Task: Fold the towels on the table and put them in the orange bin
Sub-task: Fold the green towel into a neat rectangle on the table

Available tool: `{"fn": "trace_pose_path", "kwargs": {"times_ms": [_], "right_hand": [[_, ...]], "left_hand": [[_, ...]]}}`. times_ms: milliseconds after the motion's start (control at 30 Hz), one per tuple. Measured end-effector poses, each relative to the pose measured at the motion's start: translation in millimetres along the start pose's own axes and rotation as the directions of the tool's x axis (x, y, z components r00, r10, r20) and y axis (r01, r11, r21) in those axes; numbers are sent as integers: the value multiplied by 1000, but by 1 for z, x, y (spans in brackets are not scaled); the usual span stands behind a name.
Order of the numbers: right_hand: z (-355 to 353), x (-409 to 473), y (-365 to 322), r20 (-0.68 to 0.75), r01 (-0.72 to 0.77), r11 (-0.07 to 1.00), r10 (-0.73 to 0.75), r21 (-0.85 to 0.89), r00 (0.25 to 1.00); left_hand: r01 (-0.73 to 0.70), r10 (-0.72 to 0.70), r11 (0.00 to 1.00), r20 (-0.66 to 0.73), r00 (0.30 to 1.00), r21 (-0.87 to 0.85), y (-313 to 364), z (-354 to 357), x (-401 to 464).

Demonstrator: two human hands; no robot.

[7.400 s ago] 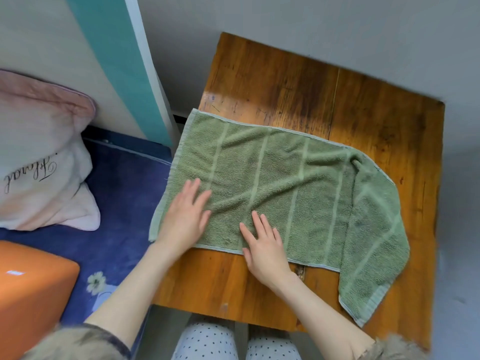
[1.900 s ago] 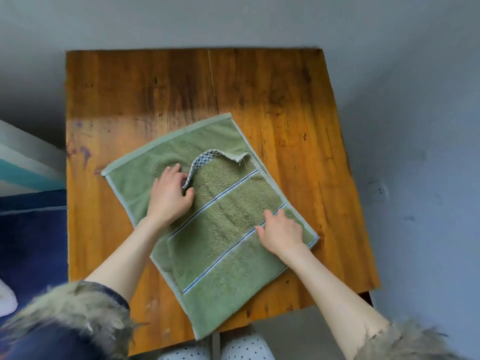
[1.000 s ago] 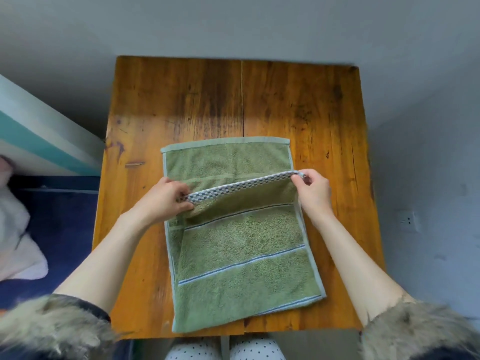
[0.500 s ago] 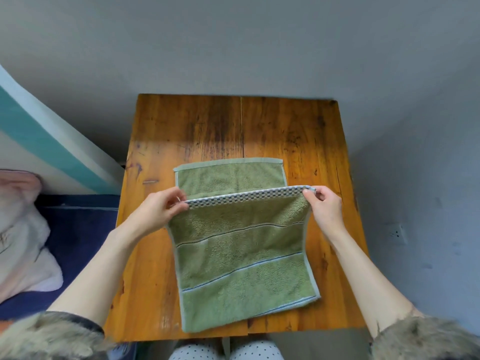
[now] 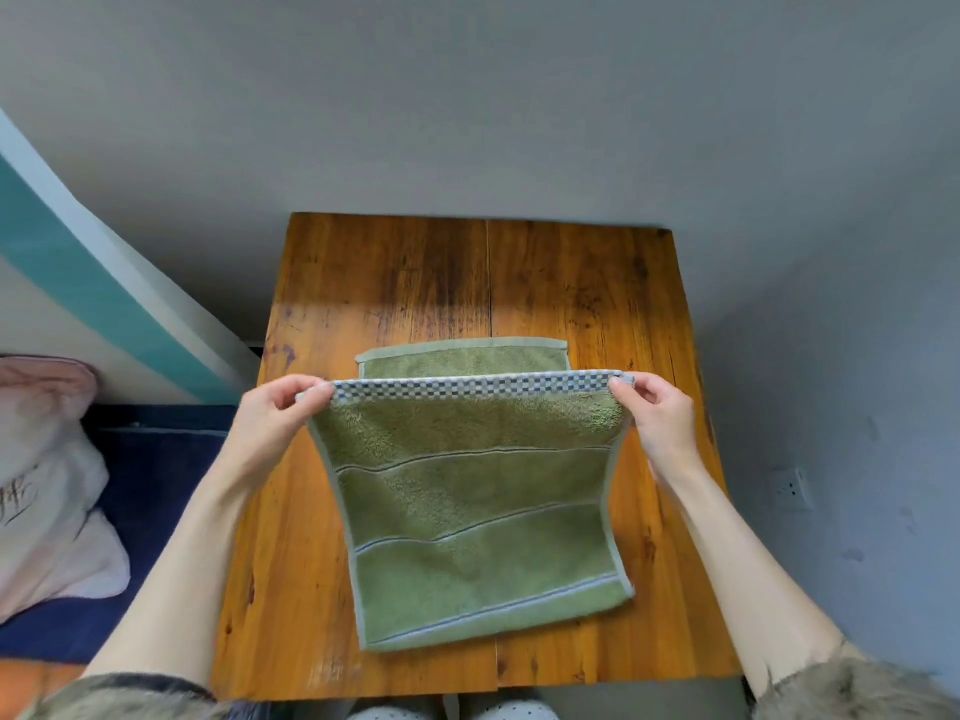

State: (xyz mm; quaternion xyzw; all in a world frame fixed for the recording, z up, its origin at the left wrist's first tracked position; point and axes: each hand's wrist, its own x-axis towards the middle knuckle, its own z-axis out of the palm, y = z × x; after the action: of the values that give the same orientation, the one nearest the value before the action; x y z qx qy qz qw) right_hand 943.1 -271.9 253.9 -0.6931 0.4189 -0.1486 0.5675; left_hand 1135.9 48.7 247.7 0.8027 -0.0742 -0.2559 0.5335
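Observation:
A green towel [image 5: 478, 517] with thin pale stripes and a grey checked border lies on the wooden table [image 5: 405, 283]. My left hand [image 5: 272, 423] pinches the left corner of the checked edge. My right hand [image 5: 657, 415] pinches the right corner. The edge is held taut and raised above the table, and the towel hangs from it down to the near part of the table. Behind the raised edge a strip of the towel's lower layer [image 5: 462, 358] lies flat. A sliver of the orange bin [image 5: 31, 678] shows at the bottom left.
A grey wall stands behind and to the right of the table, with a wall socket [image 5: 789, 488] low on the right. On the left are a pink-white pillow [image 5: 47, 485] on a dark blue cover [image 5: 156, 475] and a teal-and-white panel [image 5: 78, 262].
Both hands took the checked edge by its corners and lifted it off the table, stretching it taut. Earlier the towel lay spread flat, then folded in half.

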Motion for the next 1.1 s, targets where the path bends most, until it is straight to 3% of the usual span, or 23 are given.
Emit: {"fn": "trace_pose_path", "kwargs": {"times_ms": [100, 300, 500, 600, 833, 967, 1100], "right_hand": [[10, 21, -3, -14, 1, 1000, -1, -2, 1000], [34, 82, 21, 29, -10, 979, 17, -203, 999], [58, 127, 48, 125, 96, 863, -38, -496, 991], [67, 142, 59, 188, 166, 780, -64, -603, 980], [75, 151, 73, 310, 273, 723, -86, -635, 947], [76, 155, 69, 316, 168, 791, 33, -588, 948], [72, 152, 66, 281, 96, 868, 52, -487, 958]], "left_hand": [[-12, 11, 1000, -41, 999, -26, 6, 12, 17], [27, 7, 970, -140, 990, 243, -17, 33, 76], [-32, 83, 863, -78, 993, 504, -51, 43, 124], [-101, 132, 849, -24, 991, 519, -65, 50, 136], [-171, 250, 812, -67, 966, 559, -88, 67, 136], [-66, 124, 855, -79, 989, 514, -84, 70, 140], [-64, 50, 868, 42, 998, 492, -76, 69, 146]]}}
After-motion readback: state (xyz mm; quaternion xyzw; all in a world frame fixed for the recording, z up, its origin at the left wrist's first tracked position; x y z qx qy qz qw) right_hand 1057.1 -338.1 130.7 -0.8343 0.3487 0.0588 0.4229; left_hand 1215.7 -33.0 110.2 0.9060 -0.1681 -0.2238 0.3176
